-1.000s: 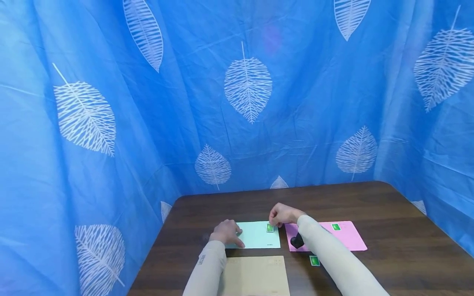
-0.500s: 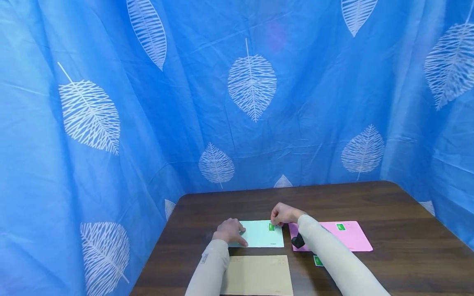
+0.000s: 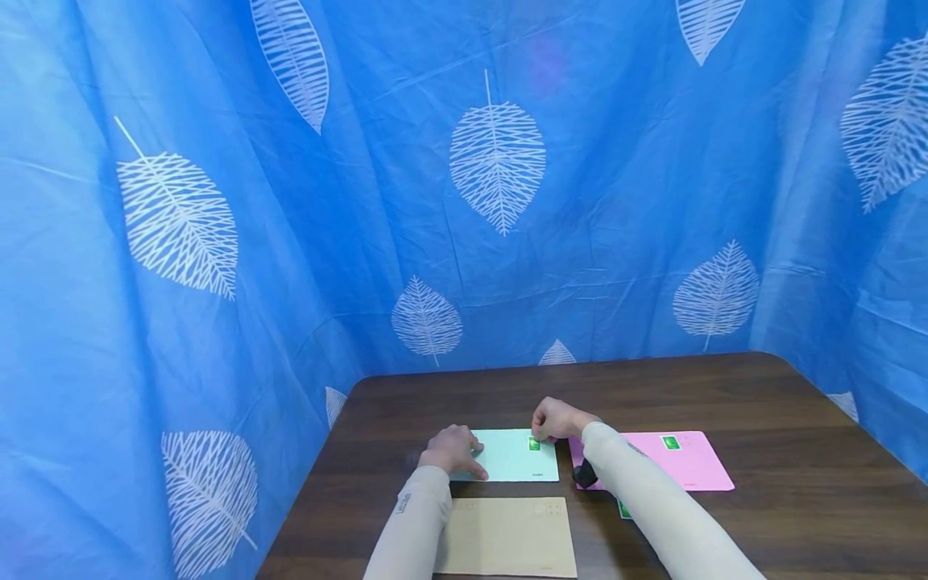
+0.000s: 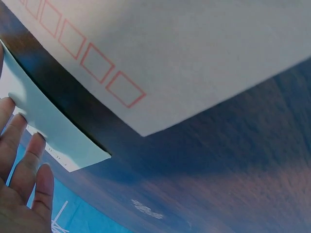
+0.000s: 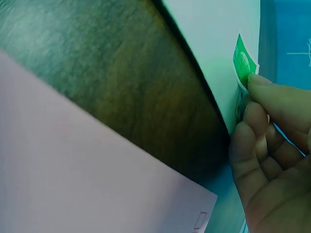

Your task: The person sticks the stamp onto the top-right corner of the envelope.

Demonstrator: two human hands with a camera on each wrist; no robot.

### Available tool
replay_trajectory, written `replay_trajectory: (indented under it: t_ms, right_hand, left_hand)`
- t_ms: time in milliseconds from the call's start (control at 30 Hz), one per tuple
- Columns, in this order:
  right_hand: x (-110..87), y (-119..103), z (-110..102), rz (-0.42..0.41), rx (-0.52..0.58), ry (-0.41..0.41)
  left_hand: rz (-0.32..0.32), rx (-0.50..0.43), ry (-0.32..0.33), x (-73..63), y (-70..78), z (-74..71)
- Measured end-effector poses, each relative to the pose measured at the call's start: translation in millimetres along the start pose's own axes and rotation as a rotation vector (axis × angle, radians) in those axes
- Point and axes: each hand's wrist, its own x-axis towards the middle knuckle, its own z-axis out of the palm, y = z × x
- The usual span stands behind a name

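- Head view: pinches stamp (image 3: 534,444) at the far right corner of mint envelope (image 3: 511,461) with right hand (image 3: 557,419); spreads left hand (image 3: 451,451) at the left end, gripping nothing.
- Head view, round about: tan envelope (image 3: 507,536) on the near side, pink envelope (image 3: 696,471) to the right with pink's own stamp (image 3: 670,442), spare stamp (image 3: 624,510) mostly hidden by right sleeve (image 3: 667,507).
- Left wrist view: keeps left hand straight and parted over mint envelope; cannot tell how hard it presses, if at all. Seems light paper, likely to skid on smooth table (image 3: 638,379); best steadied flat near the left end.
- Right wrist view: holds stamp by one edge in a narrow pinch, slightly bent. Looks thin, very light, flexible, easily creased; best taken by an edge.
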Motion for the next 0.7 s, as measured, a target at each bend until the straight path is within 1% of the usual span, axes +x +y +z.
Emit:
replay_trajectory:
  t_ms: [133,267,367,567,700]
  right_hand:
    - [2.0,-1.3,1.4,0.010,-0.050,-0.001]
    - [3.5,-1.7,2.9,0.002,-0.084,-0.001]
    - [2.7,-2.6,3.1,-0.003,-0.090,0.005]
    - [-0.6,-4.5,4.2,-0.032,-0.107,0.061]
    - [-2.0,-4.0,5.0,-0.013,-0.078,0.077]
  left_hand:
    - [-0.009,-0.007,0.001,0.2,-0.2,1.6]
    - [-0.012,-0.011,0.004,0.6,0.0,1.8]
    - [-0.012,-0.004,0.003,0.0,0.4,1.1]
    - [-0.022,-0.003,-0.012,-3.8,2.2,-3.4]
    - [-0.021,-0.008,-0.006,-4.7,2.1,-2.9]
